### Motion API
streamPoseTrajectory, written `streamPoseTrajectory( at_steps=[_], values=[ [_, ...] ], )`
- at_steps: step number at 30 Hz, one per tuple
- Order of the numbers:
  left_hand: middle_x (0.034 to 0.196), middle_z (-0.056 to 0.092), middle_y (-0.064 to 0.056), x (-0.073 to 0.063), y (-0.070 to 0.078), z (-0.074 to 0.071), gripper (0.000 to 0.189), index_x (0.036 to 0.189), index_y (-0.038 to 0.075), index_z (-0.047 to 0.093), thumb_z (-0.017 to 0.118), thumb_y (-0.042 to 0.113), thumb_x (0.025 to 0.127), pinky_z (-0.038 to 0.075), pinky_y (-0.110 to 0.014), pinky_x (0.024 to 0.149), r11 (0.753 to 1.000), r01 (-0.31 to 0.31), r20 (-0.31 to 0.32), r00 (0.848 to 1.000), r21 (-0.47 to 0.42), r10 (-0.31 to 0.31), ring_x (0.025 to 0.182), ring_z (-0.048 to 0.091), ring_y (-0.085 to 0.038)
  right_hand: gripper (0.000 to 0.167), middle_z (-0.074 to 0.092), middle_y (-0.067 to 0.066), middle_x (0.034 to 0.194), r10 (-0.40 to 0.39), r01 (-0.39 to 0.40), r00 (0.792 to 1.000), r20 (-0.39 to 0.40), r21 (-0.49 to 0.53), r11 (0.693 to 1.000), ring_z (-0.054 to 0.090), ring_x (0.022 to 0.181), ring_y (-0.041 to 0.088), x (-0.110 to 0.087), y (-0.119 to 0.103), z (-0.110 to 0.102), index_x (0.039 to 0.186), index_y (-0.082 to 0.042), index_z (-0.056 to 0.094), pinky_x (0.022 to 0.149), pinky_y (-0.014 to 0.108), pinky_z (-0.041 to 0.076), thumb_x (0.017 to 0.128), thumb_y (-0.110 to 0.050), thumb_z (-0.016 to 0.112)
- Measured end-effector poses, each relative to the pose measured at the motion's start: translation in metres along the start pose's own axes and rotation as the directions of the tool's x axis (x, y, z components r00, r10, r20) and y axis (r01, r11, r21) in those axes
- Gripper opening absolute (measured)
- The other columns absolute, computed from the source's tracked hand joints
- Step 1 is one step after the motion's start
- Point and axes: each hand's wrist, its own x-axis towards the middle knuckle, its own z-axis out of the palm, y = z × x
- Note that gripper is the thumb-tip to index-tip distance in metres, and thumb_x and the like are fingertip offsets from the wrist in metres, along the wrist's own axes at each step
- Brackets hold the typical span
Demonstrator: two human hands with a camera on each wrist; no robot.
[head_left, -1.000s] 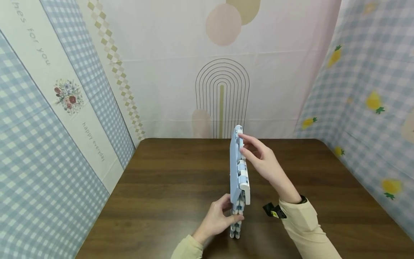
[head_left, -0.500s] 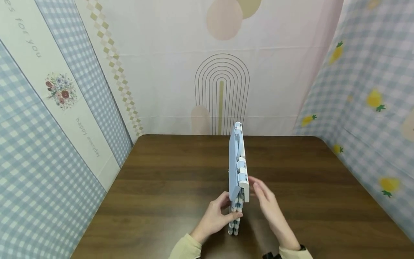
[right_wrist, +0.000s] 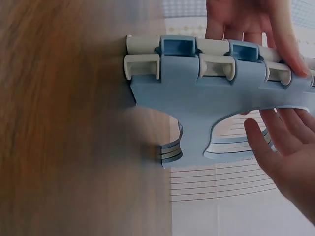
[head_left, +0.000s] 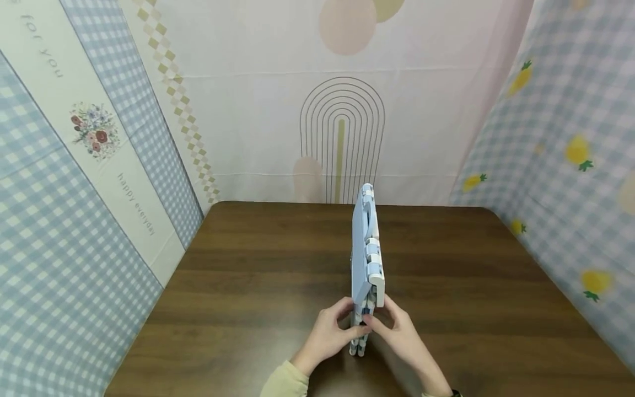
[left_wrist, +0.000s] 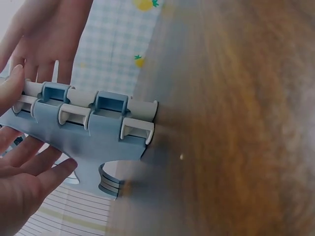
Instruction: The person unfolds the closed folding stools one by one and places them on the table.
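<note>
A folded plastic folding stool (head_left: 361, 259), light blue and white, stands upright and edge-on on the brown wooden table (head_left: 258, 286). My left hand (head_left: 327, 333) grips its lower part from the left, thumb across the near edge. From the right, my right hand (head_left: 399, 333) holds the same part, its thumb close to the left thumb and its fingers behind the panel. Hinged blue and white knuckles run along the stool's leg panel (left_wrist: 93, 142) in the left wrist view. Rounded cutouts shape the lower end of the panel (right_wrist: 194, 98) in the right wrist view.
A pale cloth with printed arches (head_left: 342, 138) hangs behind the table's far edge. Checked cloths stand at the left (head_left: 49, 220) and right (head_left: 560, 165) sides.
My right hand has come down from the stool's top edge and carrying handle to its lower right side, where it now holds on. The left hand has kept its grip.
</note>
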Motion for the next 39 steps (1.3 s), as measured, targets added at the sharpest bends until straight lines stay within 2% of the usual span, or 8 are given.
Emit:
streamPoseTrajectory(
  at_steps=[6,11,17,19,23,28,34,39],
  values=[
    [0.114,0.072,-0.011,0.005,-0.004,0.002,0.038,0.118,0.012,0.065,0.076,0.021,0.084,0.054,-0.039,0.097,0.998,-0.028,-0.026,0.999,0.051,0.029,0.108,0.068,-0.02,0.042,0.066,0.021,0.121,0.003,-0.007,0.998,-0.062,-0.066,0.998,0.063,0.102,0.001,0.003,0.001,-0.006,0.129,0.0,0.056,0.086,0.03,0.056,0.09,-0.008,0.066],
    [0.115,0.071,-0.015,0.011,-0.005,-0.003,0.041,0.121,0.007,0.064,0.076,0.017,0.083,0.055,-0.04,0.094,0.996,-0.021,-0.08,0.996,0.081,0.028,0.108,0.068,-0.027,0.037,0.069,0.02,0.117,0.025,-0.031,0.996,-0.086,-0.068,0.997,0.063,0.103,0.0,0.008,0.005,-0.016,0.125,0.001,0.058,0.085,0.025,0.056,0.09,-0.008,0.066],
    [0.113,0.072,-0.016,0.018,-0.007,-0.01,0.043,0.12,0.004,0.064,0.078,0.013,0.081,0.056,-0.038,0.093,0.995,-0.004,-0.088,0.996,0.1,0.013,0.107,0.069,-0.03,0.034,0.071,0.018,0.106,-0.043,0.033,0.994,-0.098,-0.106,0.994,0.061,0.097,-0.007,0.016,0.013,-0.028,0.121,0.004,0.059,0.081,0.021,0.056,0.089,-0.003,0.065],
    [0.111,0.072,-0.016,0.021,-0.008,-0.013,0.042,0.119,0.003,0.064,0.078,0.014,0.081,0.056,-0.038,0.092,0.994,0.001,-0.091,0.996,0.112,0.009,0.107,0.069,-0.031,0.033,0.071,0.017,0.104,-0.071,0.057,0.992,-0.103,-0.134,0.989,0.063,0.095,-0.005,0.018,0.016,-0.032,0.12,0.004,0.059,0.079,0.021,0.057,0.089,-0.003,0.065],
    [0.109,0.072,-0.018,0.025,-0.01,-0.019,0.04,0.117,0.003,0.064,0.078,0.011,0.08,0.057,-0.038,0.09,0.992,0.012,-0.104,0.995,0.129,0.001,0.105,0.069,-0.033,0.032,0.072,0.012,0.099,-0.118,0.096,0.988,-0.099,-0.204,0.974,0.064,0.092,-0.001,0.022,0.021,-0.04,0.119,0.003,0.06,0.076,0.025,0.057,0.088,-0.004,0.066],
    [0.109,0.071,-0.022,0.027,-0.013,-0.025,0.04,0.116,0.0,0.064,0.078,0.012,0.08,0.057,-0.039,0.088,0.99,0.035,-0.105,0.994,0.133,-0.021,0.104,0.069,-0.036,0.031,0.073,0.007,0.094,-0.156,0.124,0.982,-0.103,-0.269,0.955,0.063,0.089,-0.003,0.027,0.026,-0.049,0.115,0.001,0.062,0.075,0.028,0.057,0.085,-0.002,0.068],
    [0.108,0.071,-0.021,0.03,-0.012,-0.03,0.041,0.117,-0.001,0.064,0.077,0.011,0.08,0.057,-0.038,0.089,0.991,0.072,-0.111,0.992,0.109,-0.06,0.105,0.068,-0.037,0.031,0.073,0.008,0.094,-0.217,0.186,0.974,-0.071,-0.303,0.935,0.063,0.089,-0.003,0.033,0.034,-0.063,0.115,0.001,0.062,0.073,0.027,0.057,0.085,0.0,0.068],
    [0.106,0.072,-0.019,0.034,-0.015,-0.03,0.038,0.114,0.002,0.066,0.078,0.014,0.08,0.058,-0.033,0.087,0.988,0.078,-0.122,0.991,0.13,-0.062,0.104,0.069,-0.036,0.037,0.073,0.014,0.101,-0.211,0.193,0.977,-0.031,-0.291,0.937,0.065,0.092,0.0,0.038,0.038,-0.073,0.123,0.003,0.059,0.072,0.028,0.058,0.087,-0.002,0.066]
  ],
)
